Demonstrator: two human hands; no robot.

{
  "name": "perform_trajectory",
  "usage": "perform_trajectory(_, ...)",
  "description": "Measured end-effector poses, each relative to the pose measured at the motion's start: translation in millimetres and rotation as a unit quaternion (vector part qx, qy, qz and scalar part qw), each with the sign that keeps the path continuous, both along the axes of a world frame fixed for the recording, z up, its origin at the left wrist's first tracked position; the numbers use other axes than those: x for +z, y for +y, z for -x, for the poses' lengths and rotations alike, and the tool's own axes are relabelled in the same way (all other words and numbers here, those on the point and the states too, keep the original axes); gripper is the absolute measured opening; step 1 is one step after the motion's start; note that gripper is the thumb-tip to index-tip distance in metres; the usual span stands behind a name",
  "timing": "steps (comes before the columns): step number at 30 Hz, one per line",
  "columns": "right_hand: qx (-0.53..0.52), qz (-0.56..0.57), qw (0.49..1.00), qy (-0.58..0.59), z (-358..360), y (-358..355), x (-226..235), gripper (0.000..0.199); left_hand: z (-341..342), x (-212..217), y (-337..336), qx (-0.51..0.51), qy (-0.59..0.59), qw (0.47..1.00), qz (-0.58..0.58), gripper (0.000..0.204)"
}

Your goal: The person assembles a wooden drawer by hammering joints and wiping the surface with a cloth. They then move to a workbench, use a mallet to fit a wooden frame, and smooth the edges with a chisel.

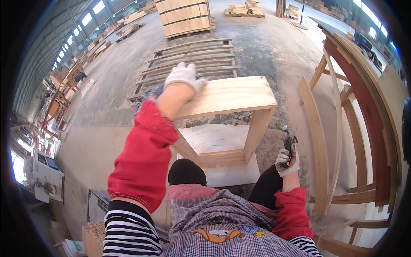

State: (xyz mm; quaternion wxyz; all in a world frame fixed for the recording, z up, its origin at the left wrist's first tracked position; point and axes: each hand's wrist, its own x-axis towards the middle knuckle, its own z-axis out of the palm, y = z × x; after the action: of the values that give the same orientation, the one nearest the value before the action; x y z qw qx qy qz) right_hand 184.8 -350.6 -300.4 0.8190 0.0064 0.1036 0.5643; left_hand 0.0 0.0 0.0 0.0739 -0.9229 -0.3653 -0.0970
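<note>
Head view is all I have, looking down over a plaid apron and red sleeves. My left hand (185,76), in a white work glove, lies flat on the far left end of the top board of a pale wooden frame (227,96), fingers together and pressed down on it. The frame stands on the concrete floor (265,47) just ahead of my knees, open-sided, with a white panel (214,138) showing inside it. My right hand (287,162), also gloved, is low by my right knee, fingers wrapped tight round a small dark tool (290,143) (what kind, I cannot tell). I judge the frame stiff, fairly heavy and rough enough not to slip; the top board's edges or the upright side look the sound places to take hold. Curved wooden pieces (319,141) lean to my right.
</note>
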Motion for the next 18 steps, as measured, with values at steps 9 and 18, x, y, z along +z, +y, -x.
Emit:
perform_trajectory(9,-0.009,0.015,0.992,-0.122,19,13,20,0.036,139,-26,112,0.066,-0.097,0.989,0.085,0.033)
perform_trajectory(18,-0.109,-0.077,0.945,-0.298,75,31,169,0.05,164,-70,70,-0.121,-0.503,0.677,0.523,0.06)
